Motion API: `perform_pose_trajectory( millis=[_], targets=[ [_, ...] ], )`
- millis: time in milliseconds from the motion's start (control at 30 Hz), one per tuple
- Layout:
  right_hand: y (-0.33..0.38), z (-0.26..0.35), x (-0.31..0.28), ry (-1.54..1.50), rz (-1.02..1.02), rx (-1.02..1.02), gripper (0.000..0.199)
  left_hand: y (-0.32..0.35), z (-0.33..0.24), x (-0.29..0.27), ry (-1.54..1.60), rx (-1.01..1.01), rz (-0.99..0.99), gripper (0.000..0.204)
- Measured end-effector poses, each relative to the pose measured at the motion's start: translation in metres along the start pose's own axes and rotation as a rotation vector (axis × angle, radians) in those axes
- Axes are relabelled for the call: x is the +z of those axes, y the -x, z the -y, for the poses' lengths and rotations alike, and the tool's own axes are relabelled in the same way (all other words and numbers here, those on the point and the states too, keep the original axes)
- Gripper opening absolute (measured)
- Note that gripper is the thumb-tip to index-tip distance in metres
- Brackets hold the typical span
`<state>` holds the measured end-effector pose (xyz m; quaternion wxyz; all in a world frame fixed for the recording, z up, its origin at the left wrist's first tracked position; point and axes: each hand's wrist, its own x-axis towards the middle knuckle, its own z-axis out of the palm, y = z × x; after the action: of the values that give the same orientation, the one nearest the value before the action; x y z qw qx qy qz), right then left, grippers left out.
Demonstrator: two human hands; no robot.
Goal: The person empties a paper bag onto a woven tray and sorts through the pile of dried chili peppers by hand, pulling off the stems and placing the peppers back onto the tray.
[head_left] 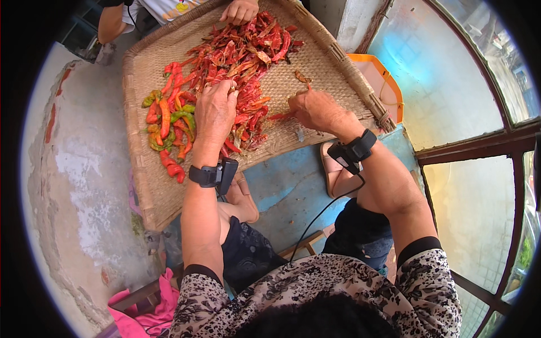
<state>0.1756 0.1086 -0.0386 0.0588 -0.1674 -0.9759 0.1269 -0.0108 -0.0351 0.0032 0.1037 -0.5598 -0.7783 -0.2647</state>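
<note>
Fingers of our left hand (pixel 214 110) press together down into the dried red chili pile (pixel 242 56), just ahead of them, likely sorting. Right hand (pixel 316 111) fingers pinch one red chili (pixel 280 115), lifted off the woven bamboo tray (pixel 329 67). Green-orange chilies (pixel 169 121) sit left of our left fingers, apart.

No labels, signs or screens show; the only package-like thing is an orange-rimmed box (pixel 382 84) (open, pale inside), beyond the right hand's fingers (pixel 297 107), past the tray's edge.
</note>
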Motion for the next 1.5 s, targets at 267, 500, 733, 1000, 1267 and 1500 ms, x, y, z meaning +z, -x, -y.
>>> perform_pose_trajectory(
  millis=[267, 500, 733, 1000, 1267, 1500],
  targets=[
    [0.007, -0.06, -0.047, -1.507, -0.656, 0.467, 0.014, -0.004, -0.007, -0.006, 0.275, -0.119, -0.048, 0.018],
    [-0.003, -0.06, -0.033, -1.915, -0.76, 0.544, 0.032, -0.006, -0.01, 0.004, 0.887, -0.363, 0.037, 0.015],
    [-0.023, 0.042, -0.016, -0.92, -0.117, 0.135, 0.031, -0.002, -0.014, 0.009, 0.883, -0.292, 0.254, 0.023],
    [-0.014, -0.012, -0.038, -1.846, -0.51, 0.539, 0.015, 0.005, 0.002, 0.012, 0.096, 0.052, 0.154, 0.033],
    [-0.001, -0.069, -0.036, -2.304, -1.133, 0.671, 0.023, 0.011, -0.004, 0.031, -0.303, 0.139, 0.26, 0.041],
    [-0.032, -0.036, 0.005, -0.126, -0.272, 0.42, 0.022, 0.008, -0.003, 0.039, -0.318, 0.114, 0.257, 0.031]
  ],
)
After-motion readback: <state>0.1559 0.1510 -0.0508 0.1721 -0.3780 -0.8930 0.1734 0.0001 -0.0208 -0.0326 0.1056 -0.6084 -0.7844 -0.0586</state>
